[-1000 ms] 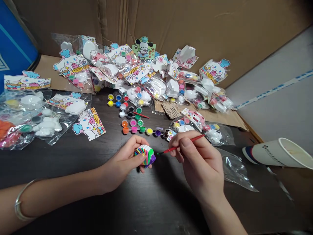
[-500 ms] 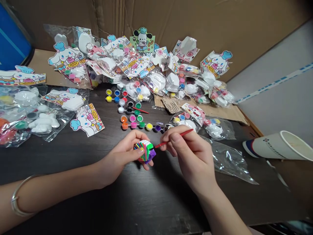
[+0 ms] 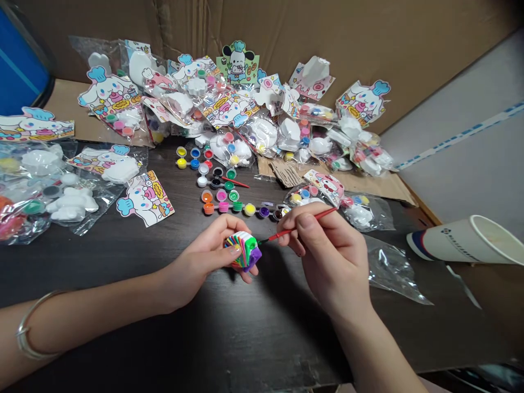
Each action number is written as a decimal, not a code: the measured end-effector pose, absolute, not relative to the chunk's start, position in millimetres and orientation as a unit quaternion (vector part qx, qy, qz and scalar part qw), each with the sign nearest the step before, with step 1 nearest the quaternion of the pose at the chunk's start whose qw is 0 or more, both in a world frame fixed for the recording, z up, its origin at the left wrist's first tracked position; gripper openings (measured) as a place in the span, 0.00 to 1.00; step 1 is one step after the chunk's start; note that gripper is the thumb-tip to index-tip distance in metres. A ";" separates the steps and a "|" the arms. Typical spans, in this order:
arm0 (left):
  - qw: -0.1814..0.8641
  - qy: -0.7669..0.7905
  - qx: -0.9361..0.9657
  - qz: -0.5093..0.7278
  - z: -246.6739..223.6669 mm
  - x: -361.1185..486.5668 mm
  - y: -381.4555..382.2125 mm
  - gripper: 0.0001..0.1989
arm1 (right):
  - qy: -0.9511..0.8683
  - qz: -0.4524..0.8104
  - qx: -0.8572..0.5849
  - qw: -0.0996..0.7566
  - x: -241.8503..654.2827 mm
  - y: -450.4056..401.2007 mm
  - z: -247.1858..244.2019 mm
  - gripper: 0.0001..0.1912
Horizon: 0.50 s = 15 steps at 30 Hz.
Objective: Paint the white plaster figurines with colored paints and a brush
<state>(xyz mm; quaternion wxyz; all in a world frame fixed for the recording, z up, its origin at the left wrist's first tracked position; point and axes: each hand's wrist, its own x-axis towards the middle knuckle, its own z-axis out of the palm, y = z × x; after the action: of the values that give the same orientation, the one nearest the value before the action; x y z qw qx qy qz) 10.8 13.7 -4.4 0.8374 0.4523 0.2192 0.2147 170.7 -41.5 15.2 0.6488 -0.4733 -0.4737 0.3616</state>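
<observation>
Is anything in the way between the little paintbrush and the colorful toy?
No, nothing visible is in the way. The tip of the paintbrush, held in the right hand, is right by the green part of the striped toy, and the left hand holds that toy.

We have a small moulded figure (image 3: pixel 244 252) striped in rainbow bands of pink, yellow, blue, green and purple, held off the surface. Our thin red-handled paintbrush (image 3: pixel 301 227) slants in from the right, its tip at the figure's green edge.
</observation>
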 end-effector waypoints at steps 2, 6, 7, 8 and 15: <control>0.838 0.218 0.451 0.215 -4.0 11.2 13.6 0.14 | -0.480 0.372 -0.470 0.641 169.9 -41.5 16.1 0.09; 0.840 0.222 0.447 0.213 -3.0 11.0 12.9 0.13 | -0.494 0.370 -0.474 0.628 168.6 -40.7 16.6 0.09; 0.840 0.222 0.446 0.214 -2.9 10.9 12.8 0.13 | -0.494 0.366 -0.479 0.627 168.6 -40.5 16.4 0.09; 0.840 0.220 0.447 0.214 -2.8 10.7 12.7 0.13 | -0.494 0.361 -0.484 0.626 168.9 -40.4 16.2 0.09; 0.840 0.210 0.451 0.217 -2.4 10.4 13.5 0.13 | -0.479 0.370 -0.477 0.638 168.9 -41.3 16.8 0.09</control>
<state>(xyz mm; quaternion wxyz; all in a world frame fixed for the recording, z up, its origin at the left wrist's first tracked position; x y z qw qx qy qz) 10.4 13.5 -2.4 0.8400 0.4509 0.2101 0.2167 168.9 -41.3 16.8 0.6375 -0.4771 -0.4787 0.3699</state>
